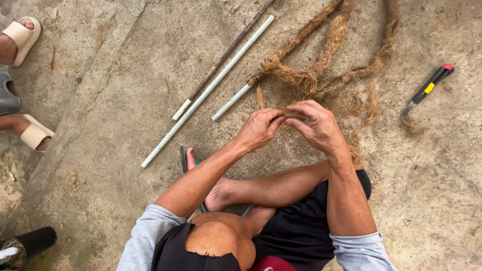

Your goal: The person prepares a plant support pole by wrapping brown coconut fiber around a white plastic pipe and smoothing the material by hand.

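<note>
Two hands on one tuft of brown fibre

At the far left, another person's feet in beige sandals (22, 35) stand on the concrete floor (110, 100), with a grey shoe (7, 95) between them. A dark cylinder (30, 243) sits in the lower left corner.

Further right, a long white pipe (206, 93) lies slantwise, a thin dark stick (221, 60) just beside it, and a shorter white pipe (232, 102) whose upper end is bound to a thick coir rope (306, 75) that loops away toward the top edge.

The seated person's left hand (258, 129) and right hand (316, 125) meet above the crossed legs. Both pinch narrowly on a small tuft of fibre (292, 115), thumb and fingertips closed on it from either side, the tuft stretched between them. It is held just below the frayed end of the rope, with loose fibre scraps (359, 108) on the floor behind and to the right.

Well apart at the right lies a utility knife (428, 89), black with yellow and red parts.
</note>
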